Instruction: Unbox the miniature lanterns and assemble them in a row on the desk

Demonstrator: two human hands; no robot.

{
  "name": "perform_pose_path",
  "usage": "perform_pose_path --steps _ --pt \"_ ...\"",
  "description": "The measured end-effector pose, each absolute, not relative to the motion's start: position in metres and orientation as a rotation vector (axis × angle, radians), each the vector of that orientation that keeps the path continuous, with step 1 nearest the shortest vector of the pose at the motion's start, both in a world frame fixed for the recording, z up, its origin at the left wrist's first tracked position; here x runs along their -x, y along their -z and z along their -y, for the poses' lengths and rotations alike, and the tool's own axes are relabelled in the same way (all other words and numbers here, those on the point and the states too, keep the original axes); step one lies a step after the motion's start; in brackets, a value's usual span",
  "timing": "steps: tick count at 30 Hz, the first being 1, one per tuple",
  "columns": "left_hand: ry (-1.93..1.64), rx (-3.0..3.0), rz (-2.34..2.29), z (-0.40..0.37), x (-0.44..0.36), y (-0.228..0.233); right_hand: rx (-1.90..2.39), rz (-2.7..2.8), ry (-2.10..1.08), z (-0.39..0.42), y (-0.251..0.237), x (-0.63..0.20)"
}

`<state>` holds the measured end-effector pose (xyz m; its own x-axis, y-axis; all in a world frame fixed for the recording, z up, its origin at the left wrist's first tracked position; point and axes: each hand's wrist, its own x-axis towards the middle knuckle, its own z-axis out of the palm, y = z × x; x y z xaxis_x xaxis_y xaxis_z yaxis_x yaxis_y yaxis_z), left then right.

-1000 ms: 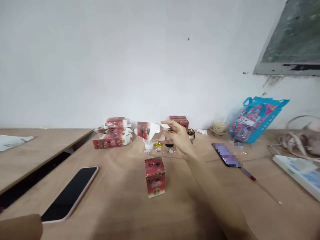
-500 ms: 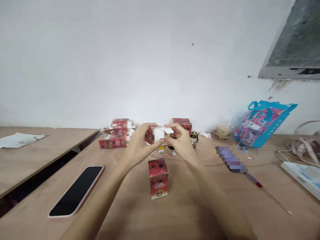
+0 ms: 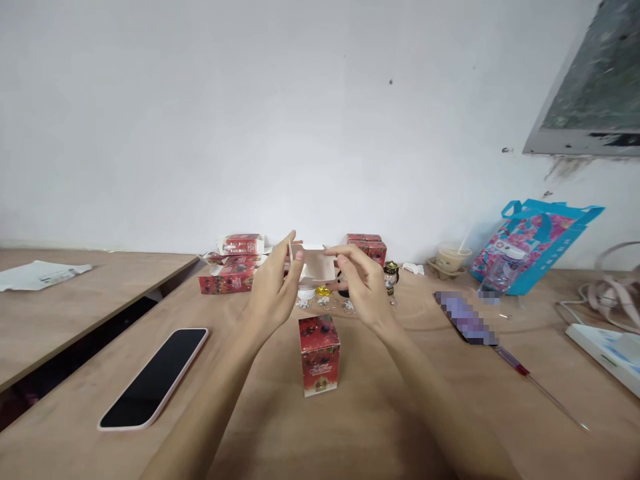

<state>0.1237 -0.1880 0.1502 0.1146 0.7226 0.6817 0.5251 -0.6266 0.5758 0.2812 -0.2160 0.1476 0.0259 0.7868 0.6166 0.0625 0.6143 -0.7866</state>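
Note:
Between my two hands, above the table, is a small cardboard box [image 3: 320, 265] with its open end and white inside facing me. My left hand [image 3: 276, 283] grips its left wall, thumb on the near side. On the right side, my right hand [image 3: 363, 280] holds the box's edge with bent fingers. Below them a closed red Christmas gift box [image 3: 320, 357] stands upright on the table. Just behind the hands lie small metal pieces [image 3: 325, 303], a gold-coloured piece [image 3: 323, 291] and a small lantern [image 3: 391, 277], partly hidden.
Several red boxes [image 3: 230, 275] are piled at the back left, and more red boxes [image 3: 367, 248] stand by the wall. A phone [image 3: 155, 379] lies left. To the right are a drink cup [image 3: 453, 257], a blue bag [image 3: 537, 247], a purple blurred item [image 3: 465, 317] and a screwdriver [image 3: 545, 393].
The held box has been turned so that its open white inside faces me; before, white flaps stuck out at its end. My left fingers have straightened along its side.

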Motion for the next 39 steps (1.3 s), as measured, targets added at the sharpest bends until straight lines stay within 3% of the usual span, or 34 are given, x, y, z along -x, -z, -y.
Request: perform_pose_path --steps 5,14,22,31,39 --pt "-1.561 -2.22 -1.289 0.191 -0.123 -0.151 0.754 1.638 -0.562 0.221 -0.151 -0.283" --pt "-1.684 -2.188 -1.18 0.198 -0.129 -0.15 0.827 1.445 -0.612 0.211 -0.146 -0.28" --pt "-1.595 -2.507 -1.194 0.195 -0.14 -0.137 0.811 1.55 -0.263 0.216 -0.146 -0.281" --pt "-1.883 -2.595 -0.922 0.188 -0.141 -0.134 0.697 1.535 -0.823 0.213 -0.154 -0.295" --pt "-2.061 -2.595 -0.735 0.189 -0.138 -0.133 0.742 1.461 -0.549 0.211 -0.148 -0.284"
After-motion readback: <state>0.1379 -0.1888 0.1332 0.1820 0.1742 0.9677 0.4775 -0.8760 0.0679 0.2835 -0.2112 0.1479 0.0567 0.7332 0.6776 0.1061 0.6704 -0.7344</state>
